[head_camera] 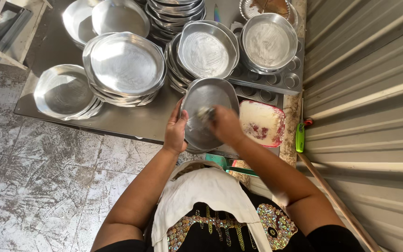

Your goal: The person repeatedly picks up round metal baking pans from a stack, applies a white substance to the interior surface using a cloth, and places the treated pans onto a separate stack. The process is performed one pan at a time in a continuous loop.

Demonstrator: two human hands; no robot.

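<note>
**Oval pan held on its left rim, right hand working inside it**

Head view: the oval metal pan (pixel 206 112) lies between both hands, its long axis running away from the person. The left hand (pixel 176 132) has its fingers (pixel 181 119) closed on the pan's left rim. The right hand (pixel 226 125) sits over the pan's right half, fingers curled around a small blurred thing I cannot identify. Just right of those fingers lies a smeared red-rimmed tray (pixel 262 122) on the surface (pixel 131 119).

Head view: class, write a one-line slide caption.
Left hand steadies a round metal pan while right hand wipes inside it, beside a red-rimmed tub.
</note>
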